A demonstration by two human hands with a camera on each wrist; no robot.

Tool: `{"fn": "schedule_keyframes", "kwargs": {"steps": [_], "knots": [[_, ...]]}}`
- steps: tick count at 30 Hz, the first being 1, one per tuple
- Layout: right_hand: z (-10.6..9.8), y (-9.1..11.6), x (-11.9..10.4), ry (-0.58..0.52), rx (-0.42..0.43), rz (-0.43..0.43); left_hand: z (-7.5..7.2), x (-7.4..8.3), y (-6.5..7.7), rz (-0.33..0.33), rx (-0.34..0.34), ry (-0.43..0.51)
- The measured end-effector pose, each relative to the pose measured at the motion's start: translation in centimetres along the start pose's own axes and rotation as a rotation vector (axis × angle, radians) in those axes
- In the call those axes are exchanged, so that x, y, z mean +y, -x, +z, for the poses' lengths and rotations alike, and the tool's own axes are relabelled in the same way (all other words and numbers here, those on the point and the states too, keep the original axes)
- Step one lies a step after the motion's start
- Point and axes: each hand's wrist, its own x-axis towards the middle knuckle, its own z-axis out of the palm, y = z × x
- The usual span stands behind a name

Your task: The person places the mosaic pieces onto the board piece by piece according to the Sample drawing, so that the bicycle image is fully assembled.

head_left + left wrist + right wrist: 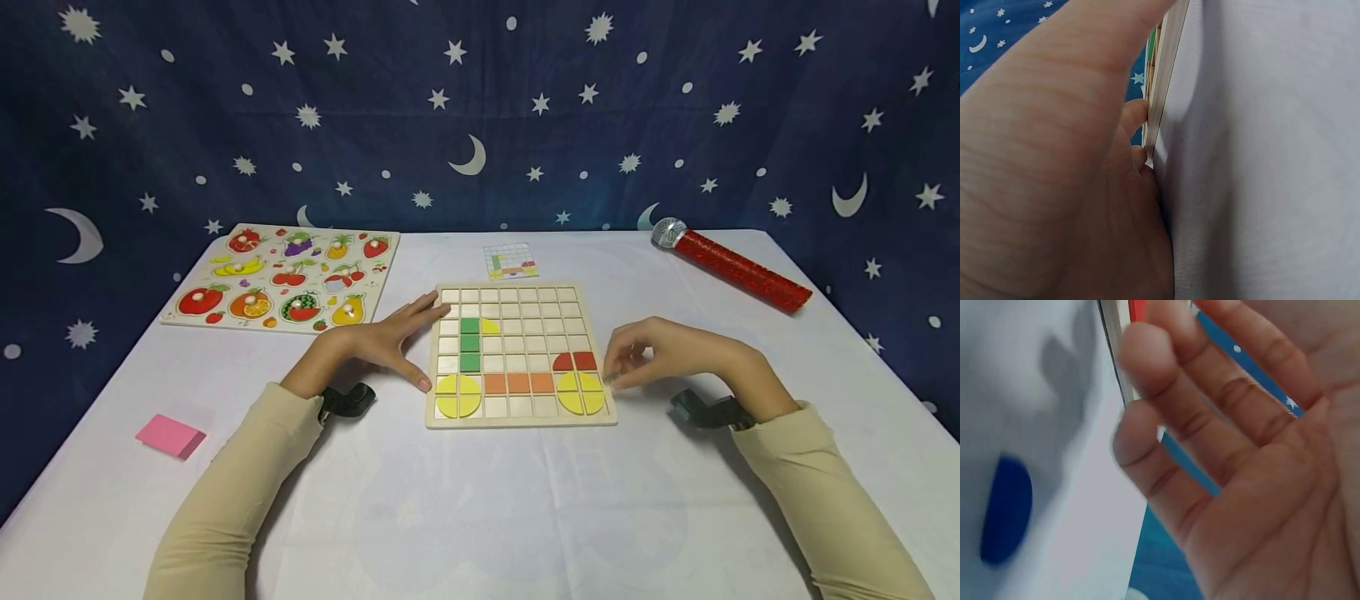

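A wooden grid board (521,408) lies on the white cloth between both hands. It bears a column of green squares (470,342), a yellow quarter-round tile (490,327), red tiles (584,361), a row of orange squares (518,383) and two yellow discs made of quarter tiles (459,396). My left hand (390,337) rests along the board's left edge, thumb and fingers spread. Beside the right edge, my right hand (660,354) hovers with loosely bent fingers and nothing between them. A blue round-edged piece (1007,509) shows against the cloth in the right wrist view.
Behind the board lies a small pattern card (511,261). A fruit peg puzzle (281,279) is at the back left, a red microphone (735,267) at the back right. A pink folded paper (171,436) sits near the left edge. A starry curtain (480,108) hangs behind.
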Motion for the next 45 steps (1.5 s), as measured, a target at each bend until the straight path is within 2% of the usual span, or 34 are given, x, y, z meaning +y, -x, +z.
{"fn": "schedule_keyframes", "kwargs": {"steps": [12, 23, 31, 45], "knots": [[-1.3, 1.7, 2.0, 0.032, 0.011, 0.216, 0.1, 0.3, -0.1, -0.007, -0.003, -0.003], [-1.7, 2.3, 1.6, 0.043, -0.038, 0.348, 0.0, 0.2, -0.1, -0.026, -0.008, -0.013], [-1.3, 1.4, 1.6, 0.112, -0.006, 0.345, 0.1, 0.2, 0.0, -0.025, -0.001, -0.013], [-0.9, 0.7, 1.4, 0.118, 0.082, 0.218, 0.0, 0.2, 0.1, -0.019, 0.001, -0.007]]}}
